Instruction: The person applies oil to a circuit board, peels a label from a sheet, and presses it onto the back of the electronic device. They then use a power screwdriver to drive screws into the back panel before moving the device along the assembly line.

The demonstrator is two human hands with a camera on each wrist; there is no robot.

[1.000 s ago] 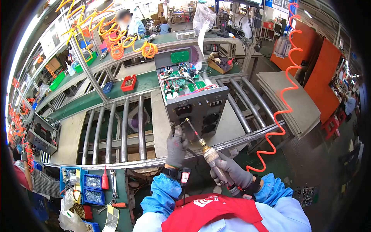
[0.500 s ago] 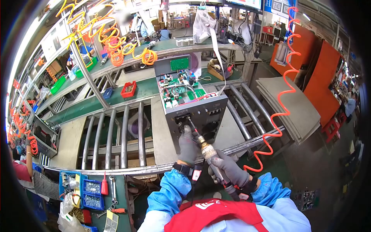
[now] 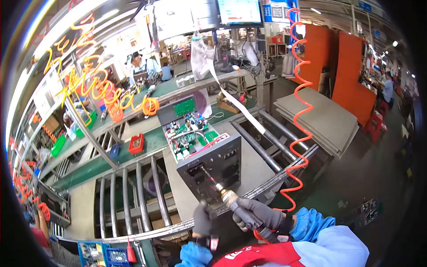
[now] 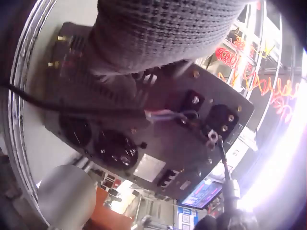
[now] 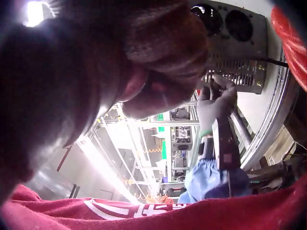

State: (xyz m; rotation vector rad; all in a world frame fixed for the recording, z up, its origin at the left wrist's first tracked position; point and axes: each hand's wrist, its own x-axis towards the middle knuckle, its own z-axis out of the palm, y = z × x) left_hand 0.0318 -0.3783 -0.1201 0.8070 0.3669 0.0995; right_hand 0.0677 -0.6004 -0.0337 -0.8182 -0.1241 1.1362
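Note:
A dark metal case (image 3: 215, 161) with an open top showing circuit boards (image 3: 183, 107) stands on the roller line. My gloved right hand (image 3: 263, 214) grips a power screwdriver (image 3: 232, 201), its long bit reaching the upper left of the panel. In the left wrist view, that bit (image 4: 224, 160) meets a ring terminal (image 4: 212, 137) at the dark connector block. A black cable (image 4: 96, 113) with coloured wires leads there. My gloved left hand (image 3: 203, 219) is below the panel's lower edge, loosely bent and apart from the cable, with nothing visible in its fingers.
Metal rollers (image 3: 140, 202) flank the case, behind the front rail. A coiled orange hose (image 3: 297, 171) hangs at the right, before stacked boards (image 3: 318, 118). A white strip (image 3: 243, 110) trails down over the right rollers. Blue parts bins (image 3: 116, 256) stand at the lower left.
My left hand has come down and away from the panel, where it was near the bit half a second ago. The screwdriver bit is still at the connector. The head view has shifted upward and right.

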